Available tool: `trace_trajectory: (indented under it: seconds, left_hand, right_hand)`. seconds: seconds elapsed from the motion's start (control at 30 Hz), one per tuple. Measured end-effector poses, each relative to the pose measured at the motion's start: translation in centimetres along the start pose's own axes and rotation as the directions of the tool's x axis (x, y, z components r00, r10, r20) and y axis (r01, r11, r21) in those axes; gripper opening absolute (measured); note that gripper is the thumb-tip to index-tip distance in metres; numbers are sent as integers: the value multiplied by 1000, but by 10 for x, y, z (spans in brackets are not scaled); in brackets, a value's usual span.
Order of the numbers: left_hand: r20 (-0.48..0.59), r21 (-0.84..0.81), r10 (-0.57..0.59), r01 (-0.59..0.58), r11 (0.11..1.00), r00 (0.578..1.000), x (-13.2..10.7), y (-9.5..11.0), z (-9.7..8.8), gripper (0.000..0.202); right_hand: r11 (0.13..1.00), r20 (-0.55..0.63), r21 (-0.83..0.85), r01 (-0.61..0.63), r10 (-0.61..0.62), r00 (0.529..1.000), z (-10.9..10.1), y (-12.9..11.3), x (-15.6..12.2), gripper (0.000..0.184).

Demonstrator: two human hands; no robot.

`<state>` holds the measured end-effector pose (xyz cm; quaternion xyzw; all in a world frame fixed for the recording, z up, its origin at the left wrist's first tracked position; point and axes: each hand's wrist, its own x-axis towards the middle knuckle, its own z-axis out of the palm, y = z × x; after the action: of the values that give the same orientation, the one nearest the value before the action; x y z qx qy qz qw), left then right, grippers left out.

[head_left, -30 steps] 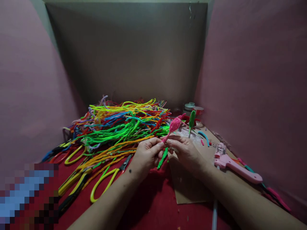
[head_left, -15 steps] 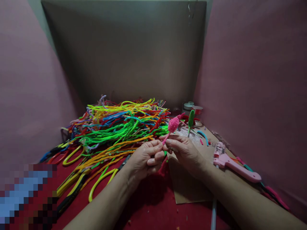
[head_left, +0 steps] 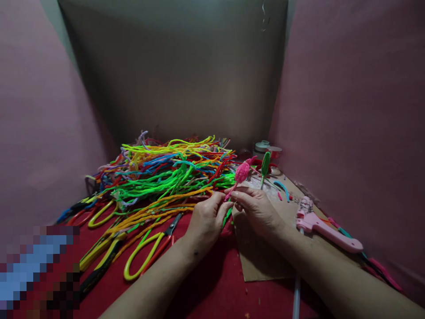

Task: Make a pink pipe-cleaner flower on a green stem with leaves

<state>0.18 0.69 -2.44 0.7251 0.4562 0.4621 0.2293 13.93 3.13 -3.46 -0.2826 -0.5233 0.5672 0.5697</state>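
Between my hands stands a pink pipe-cleaner piece (head_left: 242, 172), a fuzzy padded shape on a thin twisted stem, tilted up to the right. My right hand (head_left: 259, 209) is closed, with thumb and forefinger pinching the stem. At the stem's lower end, my left hand (head_left: 207, 217) has its thumb and forefinger round it; the other fingers are hidden behind the hand. Just beyond my right hand a green pipe-cleaner leaf (head_left: 265, 164) stands upright. Below my left wrist lie scissors (head_left: 146, 257) with yellow and red handles.
A large heap of coloured pipe cleaners (head_left: 166, 177) fills the back left. Yellow-and-black pliers (head_left: 102, 257) lie at the left. On the right, a pink glue gun (head_left: 327, 230) with a glue stick rests by a cardboard sheet (head_left: 262, 259). Small jars (head_left: 262, 148) stand behind.
My left hand has turned over so that its back faces up, its fingers shifting on the stem. The pink piece leans a little further right. More of the scissors shows.
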Motion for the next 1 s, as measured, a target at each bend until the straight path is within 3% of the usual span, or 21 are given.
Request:
trace_trajectory:
  seconds: [0.07,0.13,0.23,0.37,0.53,0.63,0.67,0.73,0.8,0.87,0.93,1.0]
  left_hand:
    - [-17,61,60,-58,996,998,-1,-2,0,15]
    - [-21,36,40,-39,999,999,0,-2,-1,19]
    - [43,-178,-129,135,975,991,3,2,-3,22]
    - [268,-485,-306,403,776,913,5,8,-6,22]
    - [548,-683,-218,582,441,808,6,4,-12,17]
    - [649,-672,-144,652,350,747,6,4,-15,16]
    - [648,-667,-145,649,367,748,6,5,-15,16]
    - [578,-632,-198,587,506,792,6,7,-13,19]
    - [391,-509,-233,420,751,890,4,8,-9,21]
    - [153,-274,-139,177,945,978,1,6,-5,19]
    - [11,-68,1,0,998,1000,-1,2,-1,14]
    - [-14,-12,22,-22,1000,1000,-1,-1,0,17]
  right_hand:
    - [1000,33,19,-6,5,999,2,-2,-1,8]
    - [1000,63,18,7,-8,998,4,-4,-2,9]
    - [1000,109,17,20,-22,994,5,-6,-3,13]
    - [999,121,35,-27,23,992,3,-4,-1,16]
    - [997,134,74,-29,19,991,2,-5,-1,15]
    - [997,152,70,-19,8,988,2,-8,-2,14]
    - [998,146,63,-15,6,989,2,-8,-2,13]
    - [999,119,44,-18,13,993,1,-7,-2,13]
    - [999,72,36,-27,24,997,0,-3,-1,14]
    - [998,37,42,-47,46,998,-1,0,0,15]
    - [997,37,48,-57,55,998,-1,1,0,17]
    - [997,61,49,-54,51,997,0,0,-1,16]
